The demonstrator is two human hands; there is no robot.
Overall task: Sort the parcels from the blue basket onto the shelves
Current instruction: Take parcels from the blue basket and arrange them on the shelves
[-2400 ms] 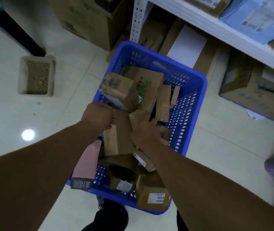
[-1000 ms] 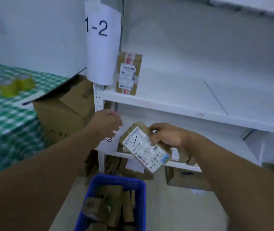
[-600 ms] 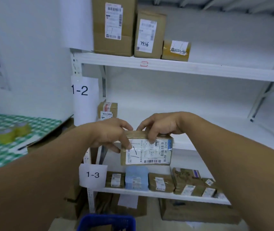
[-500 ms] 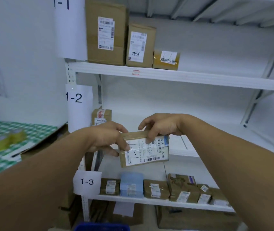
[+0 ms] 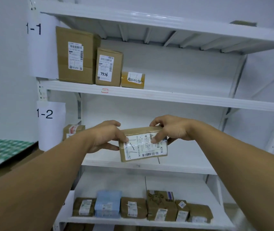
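Only the head view is here. You hold one parcel (image 5: 143, 144) in the air with both hands, in front of the middle shelf (image 5: 149, 167), the one next to the sign 1-2 (image 5: 45, 114). Your left hand (image 5: 104, 137) has its fingers curled round the left end of the parcel. Your right hand (image 5: 171, 130) grips the top right corner, with the thumb pressed on the label (image 5: 143, 148) and the other fingers over the top edge. Neither hand is open or free. The parcel is a little tilted, its label faces you, and it touches no shelf. The basket is not in view.

I think you are reading the label to choose a shelf. Here some things can go wrong:

- Your right thumb covers part of the label, so you may read the code wrongly and put the parcel on the wrong shelf.
- The front looks covered with shiny tape. If you let go with one hand, the other holds only an end or a corner, and the parcel may turn and slip down.
- The small box (image 5: 73, 130) stands at the left end of the middle shelf. A quick push to that side may knock it.
- If you set the parcel too near the front edge, it may fall off.
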